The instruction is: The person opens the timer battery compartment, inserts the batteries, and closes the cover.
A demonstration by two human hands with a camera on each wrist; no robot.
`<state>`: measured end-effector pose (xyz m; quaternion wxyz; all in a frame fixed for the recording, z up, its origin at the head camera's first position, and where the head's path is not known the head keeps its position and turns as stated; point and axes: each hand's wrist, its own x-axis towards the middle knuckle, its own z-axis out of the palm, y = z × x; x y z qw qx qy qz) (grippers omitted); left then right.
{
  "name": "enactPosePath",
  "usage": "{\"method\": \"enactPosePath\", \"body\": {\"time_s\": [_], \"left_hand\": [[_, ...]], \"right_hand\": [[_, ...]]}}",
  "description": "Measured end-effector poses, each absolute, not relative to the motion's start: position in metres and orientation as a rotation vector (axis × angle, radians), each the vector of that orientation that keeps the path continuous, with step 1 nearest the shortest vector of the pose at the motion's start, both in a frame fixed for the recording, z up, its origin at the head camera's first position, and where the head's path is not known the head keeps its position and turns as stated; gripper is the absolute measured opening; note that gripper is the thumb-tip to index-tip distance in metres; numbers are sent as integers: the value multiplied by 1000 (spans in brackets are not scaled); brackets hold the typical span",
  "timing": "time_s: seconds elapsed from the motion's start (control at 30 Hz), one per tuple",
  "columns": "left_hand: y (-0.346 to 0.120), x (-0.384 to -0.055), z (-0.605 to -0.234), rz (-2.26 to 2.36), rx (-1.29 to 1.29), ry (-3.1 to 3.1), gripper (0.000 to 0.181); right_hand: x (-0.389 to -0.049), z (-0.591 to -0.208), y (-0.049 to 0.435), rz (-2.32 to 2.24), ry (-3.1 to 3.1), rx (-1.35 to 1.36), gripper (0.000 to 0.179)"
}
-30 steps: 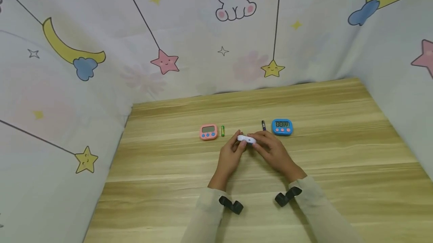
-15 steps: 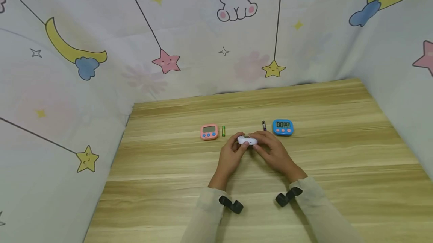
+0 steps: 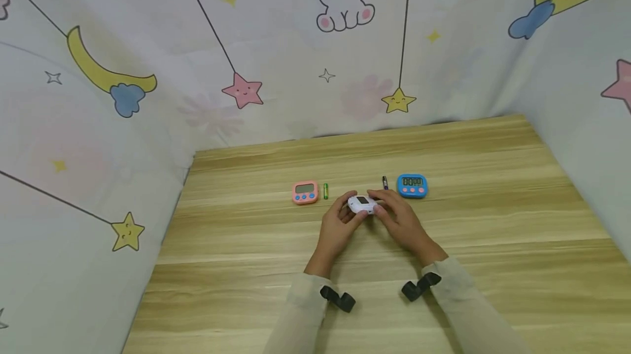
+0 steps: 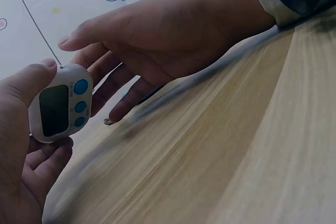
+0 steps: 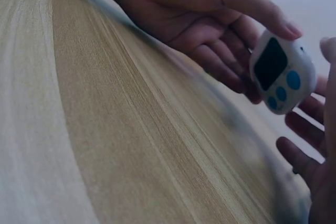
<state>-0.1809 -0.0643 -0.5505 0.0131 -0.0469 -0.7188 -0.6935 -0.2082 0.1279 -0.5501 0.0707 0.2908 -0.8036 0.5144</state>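
My L hand (image 3: pixel 337 228) grips the white timer (image 3: pixel 362 204), thumb on its edge, above the desk (image 3: pixel 236 288); it's at approx 2 o'clock from that hand's middle. R hand (image 3: pixel 401 222) has the timer at its 10 o'clock: fingers loose, thumb clear; can't tell if those fingertips touch it. Timer's tilted, dark screen (image 4: pixel 54 110) + 3 blue btns (image 4: pixel 80 87) showing. From it: green battery (image 3: pixel 326 191) at 10 o'clock, pink timer (image 3: pixel 305 193) just past; dark battery (image 3: pixel 385 182) btwn 1 & 2, blue timer (image 3: pixel 412 186) at 2.
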Motion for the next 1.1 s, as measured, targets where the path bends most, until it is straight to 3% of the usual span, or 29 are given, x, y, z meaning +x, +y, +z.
{"method": "enactPosePath", "body": {"time_s": [1.1], "left_hand": [[-61, -177, -545, -1952, -310, -2438, 74]], "right_hand": [[-205, -547, 126, 1606, -2627, 571, 38]]}}
